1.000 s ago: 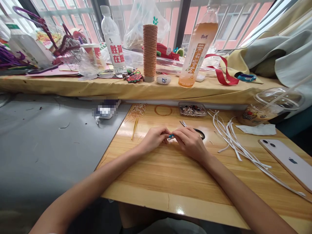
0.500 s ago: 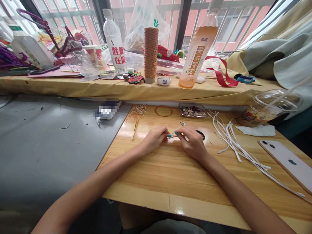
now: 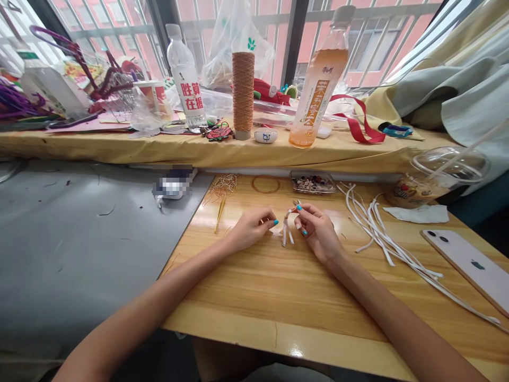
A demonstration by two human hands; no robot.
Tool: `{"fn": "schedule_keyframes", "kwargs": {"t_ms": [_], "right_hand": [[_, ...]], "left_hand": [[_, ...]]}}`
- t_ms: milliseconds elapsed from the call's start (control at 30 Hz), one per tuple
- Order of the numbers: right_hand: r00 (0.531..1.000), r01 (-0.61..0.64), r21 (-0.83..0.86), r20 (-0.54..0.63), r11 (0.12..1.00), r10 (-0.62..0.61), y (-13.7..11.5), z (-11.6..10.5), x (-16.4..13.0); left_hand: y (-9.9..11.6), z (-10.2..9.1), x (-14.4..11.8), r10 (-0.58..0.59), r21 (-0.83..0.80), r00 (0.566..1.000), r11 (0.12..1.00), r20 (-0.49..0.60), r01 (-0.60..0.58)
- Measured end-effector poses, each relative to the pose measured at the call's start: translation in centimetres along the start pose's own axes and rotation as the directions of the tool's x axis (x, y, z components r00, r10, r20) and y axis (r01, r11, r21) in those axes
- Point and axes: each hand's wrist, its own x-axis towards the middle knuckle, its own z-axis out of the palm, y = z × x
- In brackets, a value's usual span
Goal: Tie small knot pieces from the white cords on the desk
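Note:
My right hand [image 3: 316, 229] pinches the top of a small bundle of short white strips [image 3: 287, 231] bound with thin copper-coloured wire, lifted just above the wooden table [image 3: 278, 297]; the strip ends hang down. My left hand [image 3: 252, 227] rests on the table just left of the bundle, fingers curled, fingertips near its lower end; whether they touch it I cannot tell. Scissors [image 3: 296, 202] lie behind my right hand, mostly hidden.
Loose white strips [image 3: 377, 233] spread to the right, a phone [image 3: 469, 265] beyond them. Copper wire pieces [image 3: 223, 185], a wire ring [image 3: 266, 183] and a small tray of beads [image 3: 312, 182] lie at the back. Bottles [image 3: 318, 85] and a thread spool [image 3: 243, 90] stand on the sill.
My right hand turned palm-up and raised the bundle so the strips now hang upright. My hands have drawn slightly apart.

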Motion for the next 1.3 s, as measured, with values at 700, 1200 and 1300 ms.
{"fn": "schedule_keyframes", "kwargs": {"t_ms": [700, 1200, 1300], "right_hand": [[0.974, -0.221, 0.361, 0.126, 0.906, 0.187, -1.0, 1.2, -1.7], [0.957, -0.147, 0.047, 0.259, 0.988, 0.13, 0.3, 1.0, -0.9], [0.949, -0.124, -0.051, 0.286, 0.991, 0.133, 0.2, 0.8, -0.7]], "left_hand": [[3.1, 0.4, -0.8, -0.171, -0.898, 0.978, 0.4, 0.122, 0.182], [2.0, 1.1, -0.3, -0.401, -0.878, 0.881, 0.289, 0.251, 0.382], [2.0, 0.9, -0.1, -0.436, -0.854, 0.862, 0.312, 0.26, 0.416]]}}
